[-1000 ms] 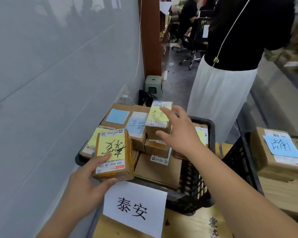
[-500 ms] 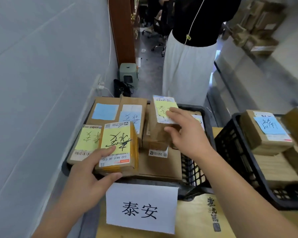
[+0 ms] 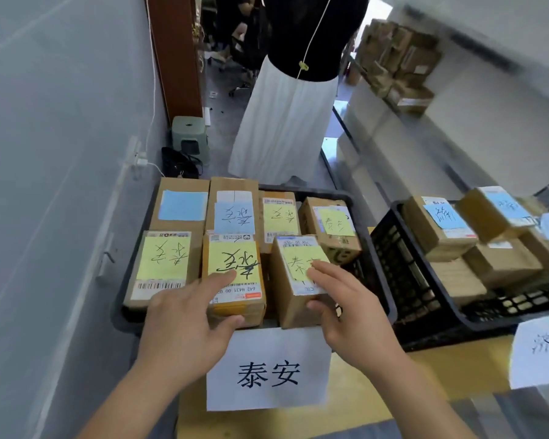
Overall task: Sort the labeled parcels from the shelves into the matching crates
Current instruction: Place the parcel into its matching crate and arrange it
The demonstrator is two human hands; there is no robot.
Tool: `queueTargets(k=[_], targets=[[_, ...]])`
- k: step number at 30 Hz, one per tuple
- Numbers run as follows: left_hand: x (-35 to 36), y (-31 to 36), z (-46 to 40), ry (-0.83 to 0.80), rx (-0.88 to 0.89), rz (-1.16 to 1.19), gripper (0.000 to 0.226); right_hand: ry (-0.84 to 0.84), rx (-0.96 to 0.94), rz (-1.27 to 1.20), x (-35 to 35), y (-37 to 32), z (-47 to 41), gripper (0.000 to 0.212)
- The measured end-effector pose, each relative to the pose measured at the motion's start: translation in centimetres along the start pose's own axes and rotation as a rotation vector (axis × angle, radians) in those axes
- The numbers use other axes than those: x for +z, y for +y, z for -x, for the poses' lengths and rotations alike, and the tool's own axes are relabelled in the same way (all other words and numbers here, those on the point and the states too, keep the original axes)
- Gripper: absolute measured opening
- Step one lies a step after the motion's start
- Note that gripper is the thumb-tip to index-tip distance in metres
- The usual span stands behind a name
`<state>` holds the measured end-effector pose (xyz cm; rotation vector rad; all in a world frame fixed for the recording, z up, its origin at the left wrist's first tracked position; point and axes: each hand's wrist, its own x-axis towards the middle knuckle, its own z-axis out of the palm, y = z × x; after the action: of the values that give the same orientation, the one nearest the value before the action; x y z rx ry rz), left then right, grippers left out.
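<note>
Yellow-noted parcels sit at the near edge of the black crate (image 3: 373, 236): my left hand (image 3: 187, 315) pinches one parcel (image 3: 233, 277), my right hand (image 3: 346, 308) clasps its neighbour (image 3: 293, 280), seemingly snugging them into the row matching the white sign (image 3: 268, 370). Beyond, a yellowish surface (image 3: 377, 391), a second crate (image 3: 403, 280) and a grey wall (image 3: 61, 153).

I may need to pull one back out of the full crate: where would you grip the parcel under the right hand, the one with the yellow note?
Probably by its near end. That parcel rides higher than its neighbours; the near face at the crate front rim is exposed. Come from the front, as the right hand does: fingers on top, thumb on that face.
</note>
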<state>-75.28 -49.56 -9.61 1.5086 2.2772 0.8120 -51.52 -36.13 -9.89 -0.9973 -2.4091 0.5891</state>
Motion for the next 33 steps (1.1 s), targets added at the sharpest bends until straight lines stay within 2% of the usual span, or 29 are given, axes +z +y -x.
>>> queueTargets(k=[6, 11, 16, 20, 24, 33], targets=[[0.4, -0.1, 0.0, -0.003, 0.007, -0.059, 0.063, 0.030, -0.024, 0.083, 1.1, -0.2, -1.3, 0.048], [0.0, 0.9, 0.1, -0.015, -0.056, -0.047, 0.063, 0.106, -0.076, 0.088, 2.0, 0.9, -1.1, 0.046], [-0.6, 2.3, 0.4, -0.004, -0.108, -0.063, 0.059, 0.102, -0.103, 0.087, 2.5, 1.3, -1.3, 0.046], [-0.5, 3.4, 0.1, 0.031, -0.152, -0.043, 0.057, 0.059, -0.114, 0.056, 2.7, 2.0, -1.9, 0.044], [-0.1, 3.5, -0.5, 0.036, -0.176, -0.022, 0.056, -0.065, -0.105, 0.102, 4.0, 2.5, -1.2, 0.040], [0.5, 1.7, -1.2, 0.019, -0.162, -0.035, 0.057, -0.127, -0.017, 0.059, 4.0, 2.3, -1.4, 0.040]])
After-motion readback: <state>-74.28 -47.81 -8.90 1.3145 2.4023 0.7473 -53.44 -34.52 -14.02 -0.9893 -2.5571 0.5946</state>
